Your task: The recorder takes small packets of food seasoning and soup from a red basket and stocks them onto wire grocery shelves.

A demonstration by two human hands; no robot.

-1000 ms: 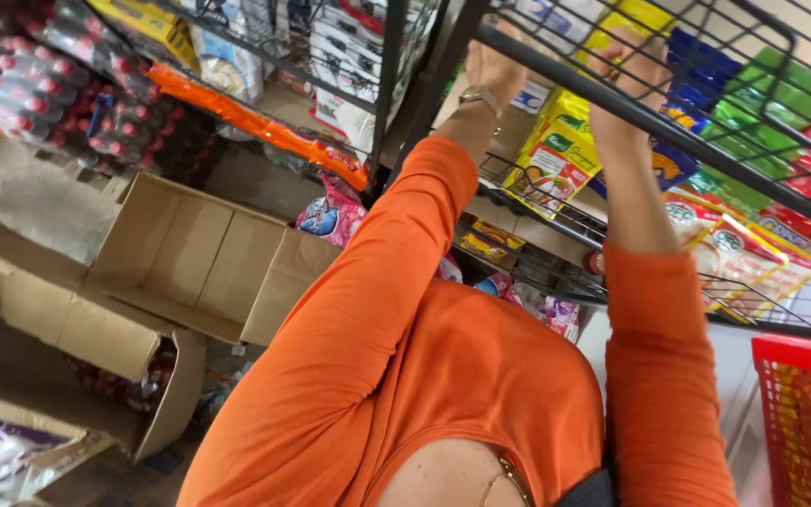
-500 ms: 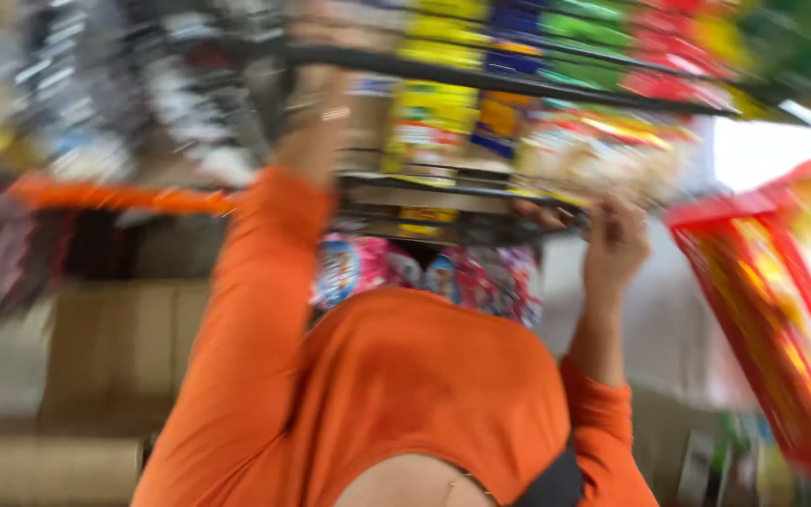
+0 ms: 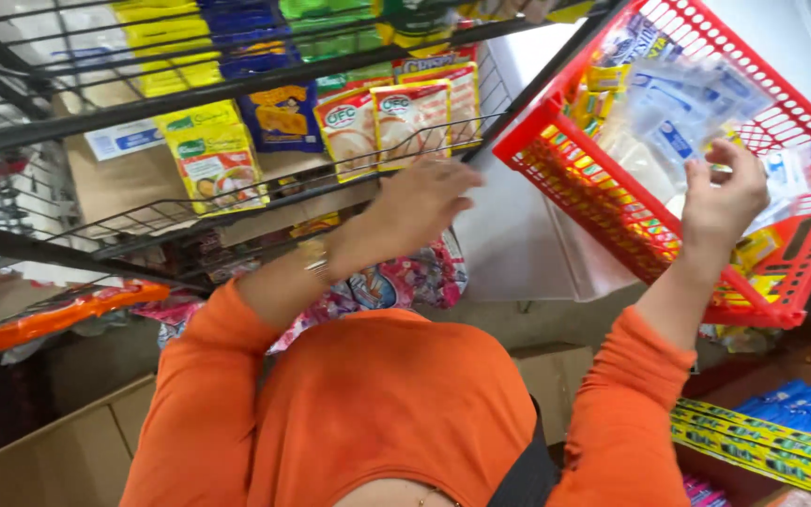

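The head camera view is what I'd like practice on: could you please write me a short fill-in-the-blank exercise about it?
1. The right hand reaches into a plastic basket coloured ____.
2. The left hand rests at the edge of a wire ____ holding food packets.
3. Both sleeves are coloured ____.
4. The box at lower left is made of ____.

Missing words: red; shelf; orange; cardboard

Wire shelf [image 3: 237, 202] runs across the upper left of the frame, packets [image 3: 410, 117] standing in a row on it. Left hand [image 3: 424, 202] sits at its front rail, mid-frame. Upper right, a tilted basket [image 3: 556, 155] full of sachets [image 3: 668, 122]; right hand [image 3: 720, 202] is inside it. Cardboard box [image 3: 58, 460] lower left, boxed goods [image 3: 772, 451] lower right.
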